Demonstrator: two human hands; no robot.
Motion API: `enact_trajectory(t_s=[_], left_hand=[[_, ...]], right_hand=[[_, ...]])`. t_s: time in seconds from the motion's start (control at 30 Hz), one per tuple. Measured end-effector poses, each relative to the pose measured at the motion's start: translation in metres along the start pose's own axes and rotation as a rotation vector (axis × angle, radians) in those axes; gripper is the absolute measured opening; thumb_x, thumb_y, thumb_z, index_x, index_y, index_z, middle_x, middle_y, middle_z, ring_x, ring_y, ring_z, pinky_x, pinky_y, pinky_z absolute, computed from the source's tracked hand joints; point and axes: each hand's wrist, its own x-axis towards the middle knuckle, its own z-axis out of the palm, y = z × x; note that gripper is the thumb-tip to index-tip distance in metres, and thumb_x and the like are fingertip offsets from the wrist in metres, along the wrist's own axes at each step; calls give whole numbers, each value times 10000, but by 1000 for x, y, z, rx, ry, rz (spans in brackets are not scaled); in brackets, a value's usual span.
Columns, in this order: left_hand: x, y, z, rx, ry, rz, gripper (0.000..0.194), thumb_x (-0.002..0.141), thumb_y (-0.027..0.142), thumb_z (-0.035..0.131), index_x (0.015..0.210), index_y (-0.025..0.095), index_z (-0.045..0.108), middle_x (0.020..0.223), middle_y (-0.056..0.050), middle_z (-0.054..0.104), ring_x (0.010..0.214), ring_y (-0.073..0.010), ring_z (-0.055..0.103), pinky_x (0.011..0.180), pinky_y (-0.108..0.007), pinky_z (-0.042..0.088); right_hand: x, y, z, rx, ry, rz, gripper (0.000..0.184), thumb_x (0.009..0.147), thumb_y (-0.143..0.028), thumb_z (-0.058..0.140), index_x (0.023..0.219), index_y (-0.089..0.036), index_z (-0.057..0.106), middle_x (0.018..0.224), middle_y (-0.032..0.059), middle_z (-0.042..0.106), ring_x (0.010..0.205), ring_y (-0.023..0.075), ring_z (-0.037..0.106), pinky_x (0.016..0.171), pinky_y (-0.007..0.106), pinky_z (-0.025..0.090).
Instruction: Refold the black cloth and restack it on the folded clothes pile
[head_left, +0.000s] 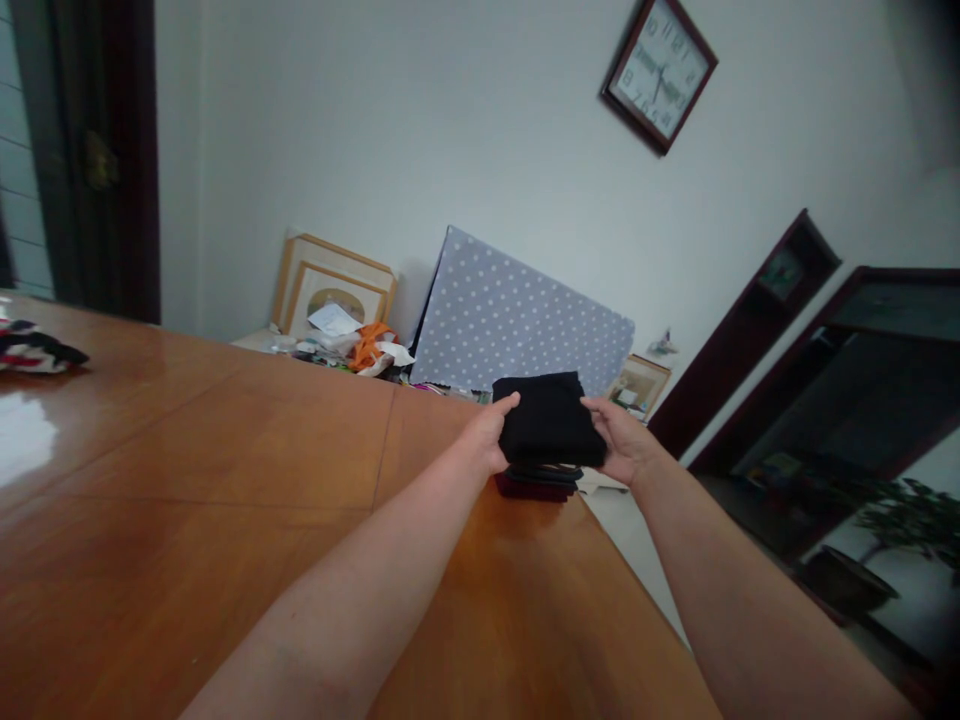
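A folded black garment (551, 420) is held between my two hands over a low stack of folded dark clothes (536, 487). My left hand (491, 432) grips its left side, thumb on top. On the opposite side my right hand (616, 436) holds the edge the same way, with the thumb above. The fingers under the cloth are hidden. The stack has a dark red piece at the bottom and lies near the table's right edge. Whether the black garment rests on the stack or hovers just above it, I cannot tell.
The wooden table (300, 450) stretches left, with a patterned cloth (41, 348) at its far left. Past the far edge are a polka-dot covered panel (517, 310), picture frames (337, 280) and an orange bag (370, 345). A potted plant (847, 580) stands at right.
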Motion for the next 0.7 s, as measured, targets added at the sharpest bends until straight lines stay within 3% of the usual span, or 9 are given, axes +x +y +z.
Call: enact_trajectory(t_s=[0.1, 0.17, 0.27, 0.4, 0.5, 0.57, 0.63, 0.7], left_hand=[[2, 1, 2, 36, 92, 31, 355, 864, 418, 649, 1120, 172, 662, 853, -95, 769, 692, -249, 729, 697, -394, 598], [1, 2, 5, 48, 120, 37, 345, 868, 416, 643, 1117, 177, 661, 841, -91, 768, 680, -249, 727, 697, -401, 599], [-2, 5, 8, 19, 72, 22, 412, 878, 504, 607, 1115, 171, 667, 893, -113, 770, 752, -269, 739, 747, -426, 601], [-6, 11, 10, -2, -25, 33, 514, 858, 603, 590, 1114, 165, 674, 955, -136, 767, 843, -291, 741, 793, -442, 597], [-8, 13, 10, 49, -1, 75, 403, 854, 500, 651, 1107, 185, 667, 937, -118, 768, 814, -272, 741, 775, -426, 601], [-8, 12, 11, 85, 51, 144, 328, 840, 398, 695, 1110, 214, 656, 914, -90, 768, 781, -247, 739, 763, -408, 601], [-7, 11, 12, 98, 79, 200, 324, 820, 347, 722, 1116, 235, 648, 904, -73, 767, 770, -236, 737, 769, -407, 599], [-8, 10, 13, 84, 72, 203, 340, 815, 366, 729, 1118, 235, 648, 912, -78, 766, 791, -245, 738, 792, -423, 594]], right_hand=[[-1, 2, 2, -21, -33, 111, 349, 882, -464, 621, 1073, -178, 681, 958, 107, 762, 865, 261, 720, 822, 424, 574], [2, 6, 3, -67, 38, 60, 273, 851, -381, 688, 1039, -184, 675, 932, 93, 764, 822, 243, 720, 779, 388, 581], [9, 12, 4, -75, 143, -73, 167, 837, -237, 681, 998, -201, 657, 872, 54, 763, 738, 207, 709, 704, 328, 578], [13, 13, 2, -40, 127, -116, 183, 834, -189, 638, 1015, -210, 656, 902, 44, 765, 762, 202, 713, 717, 321, 581], [11, 11, 1, -27, 99, -58, 191, 863, -302, 630, 1021, -201, 668, 928, 60, 764, 806, 217, 719, 780, 355, 588], [12, 10, 1, -11, 81, 2, 321, 891, -457, 600, 1062, -195, 672, 952, 84, 762, 845, 235, 721, 821, 392, 587], [15, 12, 1, 3, 135, 23, 391, 895, -524, 583, 1096, -200, 668, 951, 90, 760, 851, 241, 722, 828, 412, 589], [21, 14, 0, -2, 246, -17, 336, 897, -474, 601, 1096, -211, 666, 929, 75, 760, 815, 226, 723, 807, 402, 594]])
